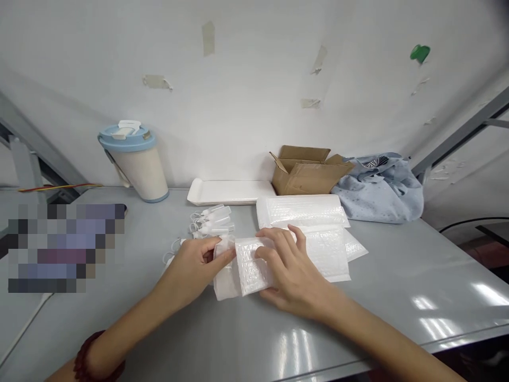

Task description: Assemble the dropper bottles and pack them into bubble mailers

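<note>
A small white bubble mailer (251, 273) is between my two hands, just above or on the table. My left hand (194, 265) pinches the mailer's thin, translucent flap end (227, 284) between thumb and fingers. Whether something else is inside that pinch is hidden. From the other side my right hand (296, 278) grips the padded body, fingers over its top and thumb beneath. Behind my left hand lie several small clear-and-white pieces with looped strings (214, 218), partly covered by it. Larger white bubble mailers (328, 254) lie in a loose pile just beyond my right hand.
On the grey table (191, 339) stands a cream tumbler with a blue lid (139, 164). Along the wall are a stack of flat white envelopes (238, 191), an open cardboard box (308, 178) and a light blue cloth bag (382, 193). A blurred-out object (63, 249) lies left.
</note>
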The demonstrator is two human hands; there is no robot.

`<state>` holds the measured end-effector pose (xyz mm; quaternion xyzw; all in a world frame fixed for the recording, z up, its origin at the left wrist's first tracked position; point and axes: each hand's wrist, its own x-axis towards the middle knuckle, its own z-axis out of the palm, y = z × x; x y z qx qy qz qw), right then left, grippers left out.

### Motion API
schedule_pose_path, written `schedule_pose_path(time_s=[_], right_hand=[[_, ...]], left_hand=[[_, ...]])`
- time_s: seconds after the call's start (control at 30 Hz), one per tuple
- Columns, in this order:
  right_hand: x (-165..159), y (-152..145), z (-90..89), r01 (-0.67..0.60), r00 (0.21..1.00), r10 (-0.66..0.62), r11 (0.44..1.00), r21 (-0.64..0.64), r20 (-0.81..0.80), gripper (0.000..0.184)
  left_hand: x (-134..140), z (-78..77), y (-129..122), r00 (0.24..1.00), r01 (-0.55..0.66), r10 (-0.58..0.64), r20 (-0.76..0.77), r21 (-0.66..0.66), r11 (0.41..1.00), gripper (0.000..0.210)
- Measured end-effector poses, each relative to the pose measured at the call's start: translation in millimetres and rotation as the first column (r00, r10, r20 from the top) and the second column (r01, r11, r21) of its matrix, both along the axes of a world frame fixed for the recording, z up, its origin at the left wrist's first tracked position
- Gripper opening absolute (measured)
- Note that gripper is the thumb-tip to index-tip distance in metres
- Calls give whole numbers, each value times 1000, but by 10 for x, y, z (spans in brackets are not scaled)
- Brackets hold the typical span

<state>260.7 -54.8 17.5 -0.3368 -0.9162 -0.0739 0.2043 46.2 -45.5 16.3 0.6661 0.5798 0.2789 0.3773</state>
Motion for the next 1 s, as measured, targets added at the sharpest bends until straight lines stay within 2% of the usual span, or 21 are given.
schedule_pose_path(time_s=[0.07, 0.13, 0.23, 0.27, 0.33, 0.4, 0.47, 0.53, 0.6, 0.67, 0.73, 0.8, 0.83, 0.9, 1.0], right_hand=[[20, 27, 20, 20, 1000, -20, 1000, 4, 11, 36], [54, 77, 35, 52, 999, -52, 999, 1, 0, 37], [119, 168, 45, 105, 991, -108, 994, -43, -75, 39], [138, 194, 47, 117, 987, -123, 991, -62, -105, 40], [163, 231, 47, 129, 978, -142, 987, -93, -154, 41], [169, 244, 45, 130, 971, -152, 983, -126, -186, 41], [162, 240, 42, 122, 966, -158, 977, -176, -204, 40], [152, 234, 36, 108, 963, -158, 968, -227, -217, 41], [145, 234, 25, 97, 960, -159, 962, -257, -233, 45], [139, 239, 13, 95, 952, -164, 961, -261, -258, 49], [131, 240, 5, 99, 944, -175, 959, -267, -278, 52], [119, 232, 6, 96, 939, -183, 953, -287, -293, 55], [112, 225, 8, 90, 936, -183, 950, -299, -300, 55], [99, 206, 16, 78, 931, -181, 947, -311, -316, 55], [87, 183, 22, 58, 923, -167, 951, -304, -345, 54]], left_hand=[[-48, 46, 22, 998, -2, 3, -62, 11, 1000, 42], [-133, 113, 45, 992, 50, -57, -117, -58, 997, 40], [-278, 161, 49, 941, 222, -277, -195, -262, 939, 32], [-312, 147, 36, 911, 271, -341, -233, -286, 919, 29], [-339, 83, -6, 857, 334, -395, -331, -228, 915, 29], [-315, 14, -55, 828, 356, -377, -415, -132, 925, 26], [-271, -4, -91, 815, 359, -362, -452, -97, 928, 22], [-248, 51, -100, 823, 373, -377, -424, -97, 923, 17], [-267, 156, -83, 863, 384, -392, -318, -89, 919, 11], [-322, 266, -52, 932, 338, -339, -130, -32, 941, 13], [-385, 341, -18, 977, 185, -191, 92, 71, 980, 15], [-422, 367, 10, 961, -2, -41, 275, 156, 988, 16], [-425, 363, 21, 946, -76, 14, 324, 180, 981, 16], [-400, 332, 35, 938, -150, 77, 338, 196, 969, 19], [-304, 254, 32, 950, -147, 100, 295, 142, 979, 28]])
